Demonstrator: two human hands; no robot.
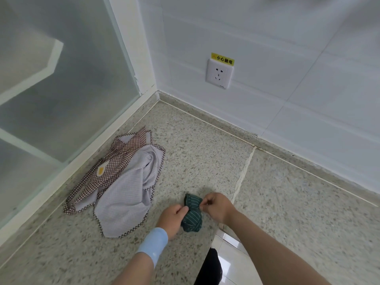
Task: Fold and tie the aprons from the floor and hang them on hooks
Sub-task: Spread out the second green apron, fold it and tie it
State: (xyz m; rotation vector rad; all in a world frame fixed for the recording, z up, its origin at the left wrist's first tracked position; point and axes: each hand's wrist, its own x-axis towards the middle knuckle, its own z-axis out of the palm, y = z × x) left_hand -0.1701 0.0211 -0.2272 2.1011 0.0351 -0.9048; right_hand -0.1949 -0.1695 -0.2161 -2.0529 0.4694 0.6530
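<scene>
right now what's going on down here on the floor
A person is working on a green apron, already rolled into a small bundle on the floor. The left hand grips its side while the right hand pinches it at the middle, apparently tying it. A checked apron lies crumpled and unfolded to the left, beside the glass panel. No hooks are in view.

loose apron (121,182) left, bundled apron (192,212) right
</scene>
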